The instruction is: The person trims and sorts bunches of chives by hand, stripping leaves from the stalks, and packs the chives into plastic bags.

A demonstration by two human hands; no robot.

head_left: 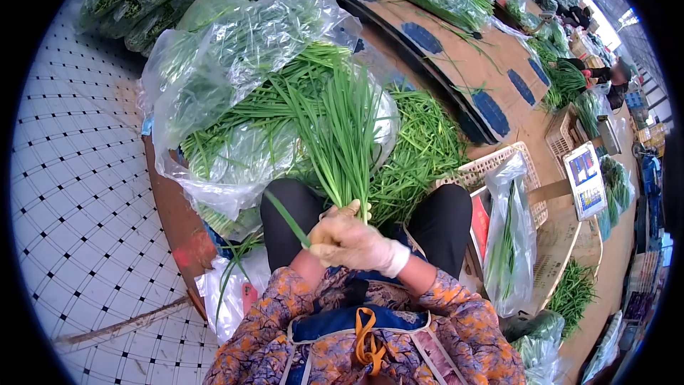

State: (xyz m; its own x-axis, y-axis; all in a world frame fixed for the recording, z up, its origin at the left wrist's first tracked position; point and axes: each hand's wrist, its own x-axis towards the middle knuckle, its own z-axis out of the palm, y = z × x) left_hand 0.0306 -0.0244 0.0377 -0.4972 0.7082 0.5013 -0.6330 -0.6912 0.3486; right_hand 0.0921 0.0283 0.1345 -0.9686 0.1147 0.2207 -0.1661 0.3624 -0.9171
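A bunch of long, flat green garlic chives (342, 128) stands up between my knees, leaves fanned away from me. My left hand (345, 211) is closed around its pale lower stems; much of that hand is hidden. Across it lies my right hand (356, 244), in a whitish glove, its fingers closed. A single chive leaf (286, 217) sticks out at the right hand's fingertips, pointing up and left. Behind the bunch, more chives lie in a large clear plastic bag (242, 57). Loose chive leaves (420, 150) are heaped beside my right knee.
To the right are a plastic crate (524, 160), a digital scale (586, 180) and a clear bag of chives (509, 242). A brown board with blue patches (456, 50) lies ahead. Filled bags (135, 0) are stacked at upper left. Another person (616, 78) is farther off.
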